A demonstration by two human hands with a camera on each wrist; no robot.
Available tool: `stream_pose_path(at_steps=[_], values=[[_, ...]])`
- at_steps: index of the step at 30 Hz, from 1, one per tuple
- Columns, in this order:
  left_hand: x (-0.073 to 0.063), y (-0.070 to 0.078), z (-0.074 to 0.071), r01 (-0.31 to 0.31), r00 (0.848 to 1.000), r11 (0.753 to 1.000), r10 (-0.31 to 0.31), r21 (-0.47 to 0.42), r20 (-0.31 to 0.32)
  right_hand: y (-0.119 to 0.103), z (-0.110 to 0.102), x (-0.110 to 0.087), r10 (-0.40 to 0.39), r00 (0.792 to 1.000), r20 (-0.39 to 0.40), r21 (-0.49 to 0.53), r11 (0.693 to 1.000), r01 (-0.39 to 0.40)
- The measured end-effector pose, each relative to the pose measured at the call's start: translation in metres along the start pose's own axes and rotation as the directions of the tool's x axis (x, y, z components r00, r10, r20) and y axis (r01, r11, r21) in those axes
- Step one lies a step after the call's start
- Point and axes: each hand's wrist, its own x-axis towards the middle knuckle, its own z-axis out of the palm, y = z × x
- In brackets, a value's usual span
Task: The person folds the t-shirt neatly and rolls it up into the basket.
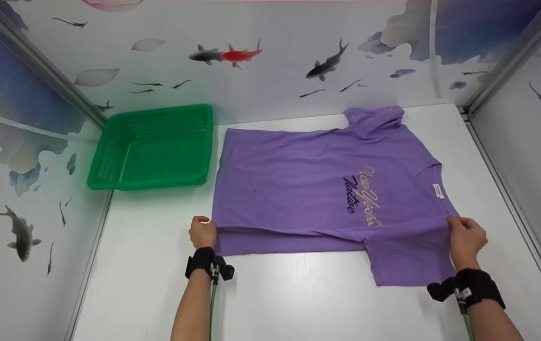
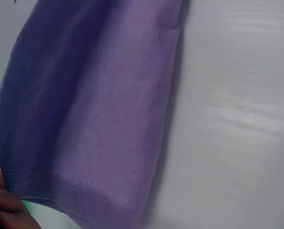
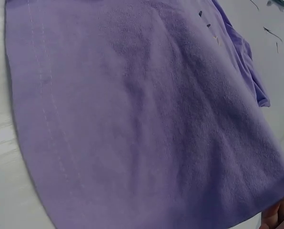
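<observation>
A purple T-shirt (image 1: pixel 298 180) lies spread sideways on the white table, its collar to the right and its hem to the left. My left hand (image 1: pixel 202 233) pinches the hem edge near the lower corner; in the left wrist view its fingertips (image 2: pixel 6 200) hold the cloth beside the double stitching. At the shoulder beside the collar, my right hand (image 1: pixel 468 239) pinches the fabric, and the right wrist view shows its fingers (image 3: pixel 280 210) at the cloth's edge. Between both hands the front layer is lifted into a fold, with the lower layer showing beneath. The near sleeve (image 1: pixel 410 260) hangs toward me.
A green plastic basket (image 1: pixel 156 184) stands at the back left of the white table (image 1: pixel 298 298), beside the shirt's hem. Printed panels with fish enclose the table at the back and both sides. Each wrist wears a black strap with a camera and a green cable.
</observation>
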Motion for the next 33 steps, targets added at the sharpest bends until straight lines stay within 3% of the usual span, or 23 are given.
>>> stream_pose_path(at_steps=[6,11,16,21,27,33], values=[[0.008,0.003,0.015,0.047,0.997,0.998,-0.049,0.031,0.054,0.005,0.011,0.013,-0.029,0.999,-0.022,-0.126,0.992,0.026],[0.011,-0.006,0.023,0.061,0.998,0.998,-0.06,-0.01,0.022,0.016,0.021,0.018,-0.083,0.996,0.028,-0.161,0.983,0.087],[0.01,-0.012,0.031,-0.024,1.0,1.0,0.024,-0.012,-0.001,0.022,0.022,0.021,-0.17,0.978,0.121,-0.216,0.957,0.193],[0.007,-0.009,0.036,-0.148,0.989,0.989,0.148,-0.003,0.017,0.022,0.018,0.021,-0.237,0.947,0.216,-0.262,0.92,0.29],[-0.015,-0.002,0.038,-0.286,0.958,0.957,0.287,-0.046,0.015,0.031,0.002,0.008,-0.368,0.887,0.278,-0.283,0.851,0.442],[-0.049,0.005,0.056,-0.464,0.885,0.88,0.466,-0.099,-0.004,0.047,-0.016,-0.009,-0.495,0.815,0.3,-0.267,0.777,0.57]])
